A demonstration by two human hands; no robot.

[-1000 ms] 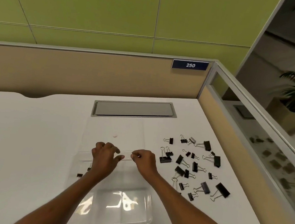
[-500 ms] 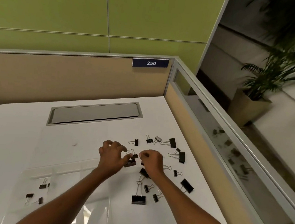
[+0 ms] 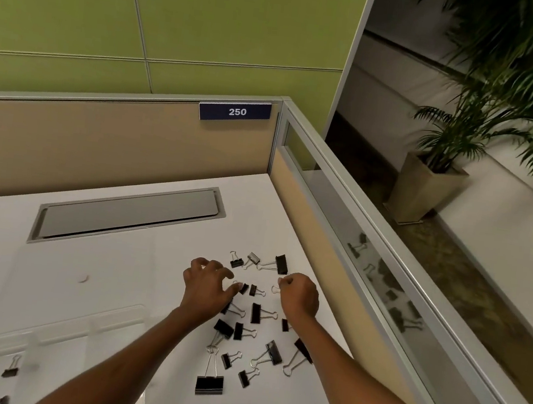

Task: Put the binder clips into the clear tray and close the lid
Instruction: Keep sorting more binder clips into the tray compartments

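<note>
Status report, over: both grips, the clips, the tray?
Left grip open over small black metal binder clips. Right grip curled, hold unclear. Clear plastic tray open, few clips inside. Nothing blocking.

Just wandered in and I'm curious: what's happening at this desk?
A person is gathering small black metal binder clips scattered on the white desk. Both the left hand and right hand are among them; whether either grips one is unclear. The clear plastic tray, lower left, holds a few clips, its lid open.
</note>
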